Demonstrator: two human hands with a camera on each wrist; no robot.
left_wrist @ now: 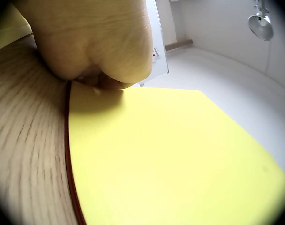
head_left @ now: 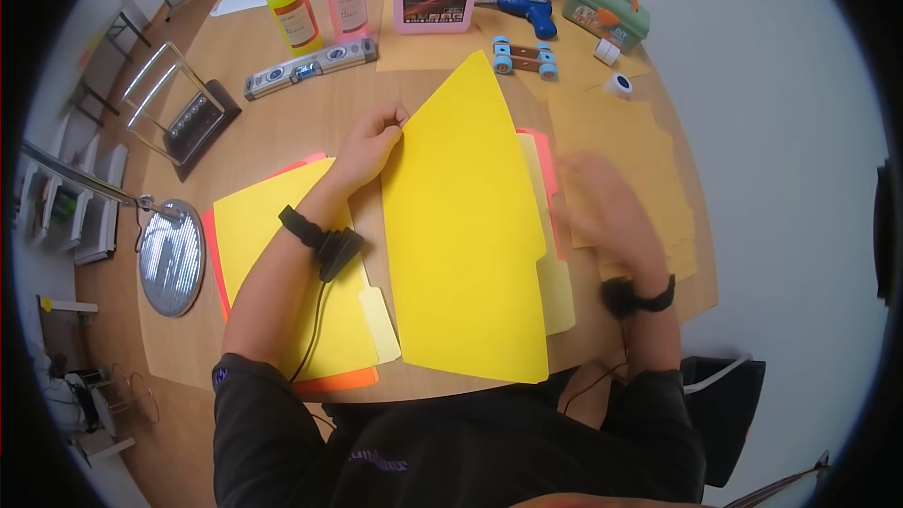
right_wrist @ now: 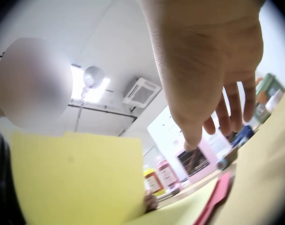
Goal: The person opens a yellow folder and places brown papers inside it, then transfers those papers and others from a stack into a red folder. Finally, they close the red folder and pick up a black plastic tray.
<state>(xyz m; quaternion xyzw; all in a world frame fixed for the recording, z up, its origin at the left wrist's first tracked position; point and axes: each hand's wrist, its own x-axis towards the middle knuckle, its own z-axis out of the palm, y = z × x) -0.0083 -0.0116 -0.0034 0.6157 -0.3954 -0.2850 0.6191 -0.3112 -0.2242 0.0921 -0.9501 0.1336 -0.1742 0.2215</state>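
Note:
A bright yellow file folder (head_left: 461,245) is tilted up from the table in front of me. At its left edge my left hand (head_left: 372,146) pinches it between thumb and fingers; in the left wrist view the fingertips are hidden behind the folder (left_wrist: 156,154). My right hand (head_left: 602,202), blurred, is right of the folder, its fingers extended and holding nothing in the right wrist view. Under the raised folder lie a pale yellow folder (head_left: 560,296) and a red folder (head_left: 538,152). Beneath my left forearm is another pile topped by a yellow folder (head_left: 268,235).
Tan paper sheets (head_left: 611,132) lie at the right. Along the back are a spirit level (head_left: 310,68), bottles (head_left: 293,17), a pink jug (head_left: 433,0), a blue tool (head_left: 529,9), a wheeled toy (head_left: 524,58) and a green box (head_left: 607,14). A Newton's cradle (head_left: 202,127) and lamp (head_left: 172,259) stand left.

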